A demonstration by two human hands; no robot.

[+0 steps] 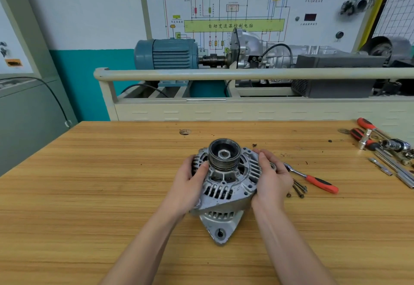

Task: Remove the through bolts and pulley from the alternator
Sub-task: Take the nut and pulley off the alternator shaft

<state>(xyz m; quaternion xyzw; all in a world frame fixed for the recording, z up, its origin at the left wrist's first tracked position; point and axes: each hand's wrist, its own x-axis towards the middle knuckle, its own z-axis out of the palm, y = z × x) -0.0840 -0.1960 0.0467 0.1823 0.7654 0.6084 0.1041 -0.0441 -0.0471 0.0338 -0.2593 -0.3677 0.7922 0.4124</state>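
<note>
We cup the alternator (pixel 225 186) on the workbench (pixel 89 195), left hand (pixel 190 186) and right hand (pixel 272 180) curled round its sides, likely steadying its upward-facing pulley (pixel 224 153) for removal, through bolts (pixel 299 188) loose just right.

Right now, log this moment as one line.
left hand: grips alternator | right hand: grips alternator | pulley: still mounted | bolts: on table

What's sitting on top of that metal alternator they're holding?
A dark grooved pulley sits on the alternator, a hex nut in its centre. The shaft beneath is hidden.
</note>
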